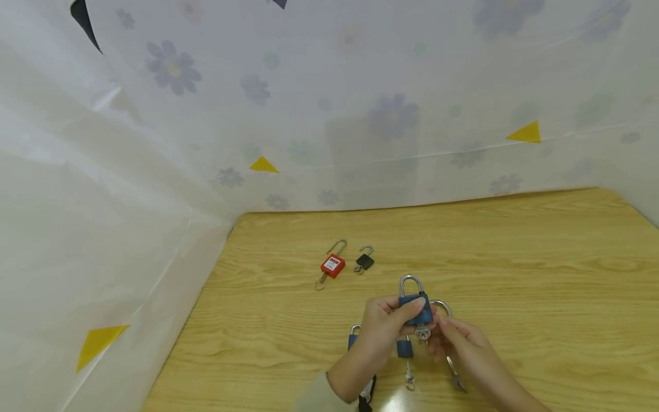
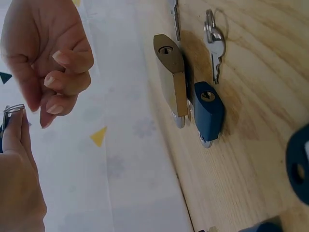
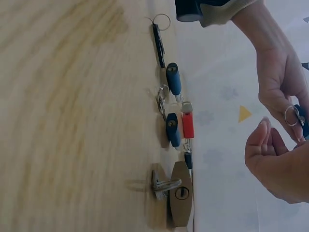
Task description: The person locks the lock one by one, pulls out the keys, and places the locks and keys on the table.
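Observation:
My left hand (image 1: 378, 329) grips a blue padlock (image 1: 412, 309), its thumb across the front face. The shackle points up and looks closed. A key with a ring (image 1: 423, 333) hangs at the padlock's lower end. Close beside that key is my right hand (image 1: 465, 343); in the right wrist view its fingers (image 3: 268, 140) are loosely curled with nothing seen between them. Behind the right hand, a brass padlock (image 2: 172, 72) lies on the table, partly hidden in the head view. A smaller blue padlock (image 1: 405, 348) lies below the held one, with its keys (image 1: 409, 377) in front.
Farther back on the wooden table (image 1: 268, 257) lie a red padlock (image 1: 333, 265) and a small black padlock (image 1: 365, 262), both with raised, open shackles. Another blue padlock (image 1: 352, 341) and a black-headed key (image 1: 368, 392) are partly behind my left arm. A flowered sheet (image 1: 309, 114) encloses the table.

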The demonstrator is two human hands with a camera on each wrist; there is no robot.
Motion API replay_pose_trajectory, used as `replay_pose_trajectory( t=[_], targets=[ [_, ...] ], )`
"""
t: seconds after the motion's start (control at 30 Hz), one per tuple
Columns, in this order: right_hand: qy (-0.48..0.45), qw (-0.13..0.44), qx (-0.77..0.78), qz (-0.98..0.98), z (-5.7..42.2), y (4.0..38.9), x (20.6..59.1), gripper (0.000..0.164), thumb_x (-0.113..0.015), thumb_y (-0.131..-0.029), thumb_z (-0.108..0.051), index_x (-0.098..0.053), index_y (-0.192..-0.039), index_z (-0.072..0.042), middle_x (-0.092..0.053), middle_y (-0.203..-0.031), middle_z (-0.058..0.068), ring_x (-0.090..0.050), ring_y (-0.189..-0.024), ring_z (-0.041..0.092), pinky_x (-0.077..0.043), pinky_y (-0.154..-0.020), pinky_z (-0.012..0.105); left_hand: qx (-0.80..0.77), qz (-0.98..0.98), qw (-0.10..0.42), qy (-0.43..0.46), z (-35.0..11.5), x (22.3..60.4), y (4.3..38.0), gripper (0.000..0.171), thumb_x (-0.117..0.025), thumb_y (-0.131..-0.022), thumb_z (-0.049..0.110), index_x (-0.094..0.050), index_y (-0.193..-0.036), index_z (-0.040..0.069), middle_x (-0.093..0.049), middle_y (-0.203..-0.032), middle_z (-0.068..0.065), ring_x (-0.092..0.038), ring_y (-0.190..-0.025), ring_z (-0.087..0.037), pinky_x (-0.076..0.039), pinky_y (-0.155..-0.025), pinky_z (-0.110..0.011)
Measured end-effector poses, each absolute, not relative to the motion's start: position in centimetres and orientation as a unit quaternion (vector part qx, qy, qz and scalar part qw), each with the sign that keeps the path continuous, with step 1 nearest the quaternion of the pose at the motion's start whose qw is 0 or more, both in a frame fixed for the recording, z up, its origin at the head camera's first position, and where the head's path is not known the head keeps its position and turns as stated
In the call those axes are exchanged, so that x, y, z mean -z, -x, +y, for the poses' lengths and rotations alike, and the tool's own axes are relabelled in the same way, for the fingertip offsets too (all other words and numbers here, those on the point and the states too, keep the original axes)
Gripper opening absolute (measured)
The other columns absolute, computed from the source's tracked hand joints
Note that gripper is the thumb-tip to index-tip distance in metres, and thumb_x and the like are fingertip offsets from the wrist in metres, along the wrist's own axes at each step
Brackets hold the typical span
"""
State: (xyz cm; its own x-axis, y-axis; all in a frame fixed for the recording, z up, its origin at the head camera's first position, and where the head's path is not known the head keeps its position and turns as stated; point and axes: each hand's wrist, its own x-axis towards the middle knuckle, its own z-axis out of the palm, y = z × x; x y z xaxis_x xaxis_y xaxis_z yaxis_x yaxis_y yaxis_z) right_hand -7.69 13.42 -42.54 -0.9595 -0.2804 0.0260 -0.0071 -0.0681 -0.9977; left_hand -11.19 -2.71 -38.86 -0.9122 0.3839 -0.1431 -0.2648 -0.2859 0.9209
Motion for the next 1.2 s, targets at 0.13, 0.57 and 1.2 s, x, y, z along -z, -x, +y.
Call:
replay_pose_trajectory(
  t=[0.13,0.57,1.2],
  targets=[
    [0.139,0.16,0.756,0.619,13.4,7.2,43.0,0.041,-0.022,-0.104,-0.018,-0.063,-0.105,-0.018,-0.063,-0.094,-0.008,-0.058,-0.082,0.005,-0.052,-0.071,0.02,-0.797,0.569,0.194,-0.051,-2.6,38.8,11.4,0.031,-0.062,-0.088,0.011,-0.062,-0.106,-0.014,-0.063,-0.103,-0.033,-0.07,-0.084,-0.019,-0.056,-0.077,-0.028],
    [0.008,0.027,0.729,0.683,10.8,6.0,42.4,0.019,-0.052,-0.094,-0.008,-0.06,-0.087,0.008,-0.066,-0.077,-0.001,-0.062,-0.068,0.01,-0.055,-0.063,0.024,-0.8,0.569,0.186,-0.042,-2.2,39.2,11.4,0.032,-0.063,-0.087,0.01,-0.06,-0.106,-0.017,-0.059,-0.105,-0.037,-0.07,-0.085,-0.019,-0.056,-0.076,-0.028],
    [0.136,-0.041,0.762,0.632,10.8,5.5,43.3,0.024,-0.04,-0.095,0.008,-0.062,-0.095,-0.002,-0.064,-0.098,-0.003,-0.065,-0.09,0.008,-0.055,-0.08,0.021,-0.835,0.52,0.18,-0.02,-1.4,39.2,11.0,0.035,-0.063,-0.088,0.011,-0.059,-0.103,-0.02,-0.068,-0.091,-0.029,-0.068,-0.065,-0.007,-0.055,-0.061,-0.017]
  ],
)
